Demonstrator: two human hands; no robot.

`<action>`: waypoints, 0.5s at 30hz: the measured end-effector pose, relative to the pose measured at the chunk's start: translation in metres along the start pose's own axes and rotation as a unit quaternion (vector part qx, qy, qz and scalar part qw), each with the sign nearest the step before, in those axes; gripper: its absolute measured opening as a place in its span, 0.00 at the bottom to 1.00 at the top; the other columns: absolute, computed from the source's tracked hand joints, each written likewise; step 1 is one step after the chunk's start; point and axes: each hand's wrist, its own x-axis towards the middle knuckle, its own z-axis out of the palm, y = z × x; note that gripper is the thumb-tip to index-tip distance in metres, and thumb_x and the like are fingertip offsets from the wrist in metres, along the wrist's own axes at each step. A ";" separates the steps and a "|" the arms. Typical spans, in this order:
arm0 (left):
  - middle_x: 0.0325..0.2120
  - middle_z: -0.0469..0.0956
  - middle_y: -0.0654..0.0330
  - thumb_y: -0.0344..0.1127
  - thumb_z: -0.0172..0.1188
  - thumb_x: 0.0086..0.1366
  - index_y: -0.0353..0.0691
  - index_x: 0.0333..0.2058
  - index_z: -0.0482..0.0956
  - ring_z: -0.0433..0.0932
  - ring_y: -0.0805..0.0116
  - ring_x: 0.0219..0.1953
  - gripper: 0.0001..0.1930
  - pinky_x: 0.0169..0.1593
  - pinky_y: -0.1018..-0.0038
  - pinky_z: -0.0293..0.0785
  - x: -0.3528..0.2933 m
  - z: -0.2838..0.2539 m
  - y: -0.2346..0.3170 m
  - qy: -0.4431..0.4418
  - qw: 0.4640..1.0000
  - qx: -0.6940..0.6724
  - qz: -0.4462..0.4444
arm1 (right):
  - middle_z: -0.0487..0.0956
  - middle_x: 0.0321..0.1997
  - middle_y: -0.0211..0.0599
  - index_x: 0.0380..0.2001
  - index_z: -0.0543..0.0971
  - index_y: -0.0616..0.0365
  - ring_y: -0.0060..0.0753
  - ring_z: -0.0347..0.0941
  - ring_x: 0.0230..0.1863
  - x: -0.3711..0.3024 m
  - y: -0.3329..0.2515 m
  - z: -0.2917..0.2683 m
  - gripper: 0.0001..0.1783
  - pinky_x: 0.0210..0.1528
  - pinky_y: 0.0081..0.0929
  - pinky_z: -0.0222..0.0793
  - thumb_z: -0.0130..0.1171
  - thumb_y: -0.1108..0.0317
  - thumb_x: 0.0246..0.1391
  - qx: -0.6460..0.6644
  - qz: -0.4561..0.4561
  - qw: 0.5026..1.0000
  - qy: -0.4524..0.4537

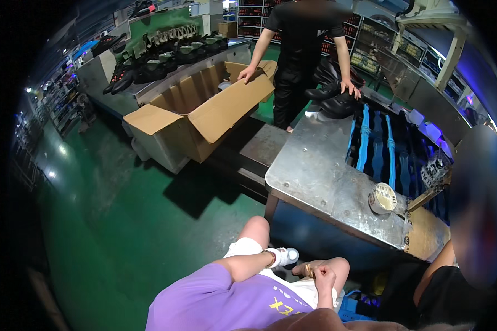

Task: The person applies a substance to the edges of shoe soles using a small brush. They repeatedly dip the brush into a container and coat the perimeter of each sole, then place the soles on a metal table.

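I sit in a purple shirt and white shorts, with one bare knee [257, 225] raised in front of me. My left hand [279, 257], a bracelet at its wrist, is closed around a small white object [290, 255] just above my lap. Beside it, my right hand [323, 275] is curled into a fist and pinches a small brown piece [309, 271]. Both hands hover close together below the near edge of a metal table [309, 165]. What the white object is cannot be made out.
A roll of tape [382, 198] lies on the metal table, next to blue and black racks [375, 143]. A person in black stands behind it, one hand on an open cardboard box [199, 113], the other on black shoes [337, 102]. Another person sits at my right [453, 276]. The floor is green.
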 end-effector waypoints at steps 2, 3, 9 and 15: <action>0.26 0.83 0.59 0.49 0.58 0.65 0.46 0.35 0.85 0.82 0.64 0.31 0.15 0.37 0.66 0.76 0.004 -0.001 -0.003 -0.008 0.996 0.083 0.009 | 0.82 0.22 0.40 0.25 0.84 0.63 0.27 0.78 0.25 -0.004 -0.002 0.002 0.12 0.33 0.29 0.75 0.69 0.64 0.50 0.010 -0.003 1.000 0.004; 0.27 0.82 0.59 0.51 0.59 0.65 0.44 0.37 0.85 0.81 0.64 0.31 0.16 0.36 0.65 0.76 0.002 -0.002 -0.003 -0.042 0.999 -0.009 -0.012 | 0.83 0.22 0.39 0.24 0.84 0.62 0.27 0.78 0.25 -0.002 0.004 0.006 0.12 0.34 0.29 0.76 0.70 0.63 0.50 -0.007 0.001 1.000 0.012; 0.29 0.83 0.56 0.50 0.58 0.67 0.39 0.42 0.85 0.83 0.64 0.30 0.19 0.30 0.63 0.79 0.014 -0.008 0.002 -0.090 0.985 -0.139 -0.049 | 0.84 0.26 0.36 0.30 0.84 0.61 0.25 0.80 0.29 0.006 0.012 0.014 0.14 0.36 0.27 0.77 0.71 0.60 0.53 -0.025 -0.010 0.999 -0.021; 0.31 0.87 0.52 0.45 0.53 0.68 0.34 0.40 0.86 0.86 0.62 0.32 0.19 0.35 0.64 0.81 0.010 -0.017 0.025 -0.077 0.997 0.031 -0.004 | 0.85 0.27 0.38 0.30 0.85 0.60 0.30 0.83 0.29 0.002 -0.012 -0.002 0.13 0.37 0.28 0.78 0.68 0.59 0.54 -0.016 0.016 0.999 -0.043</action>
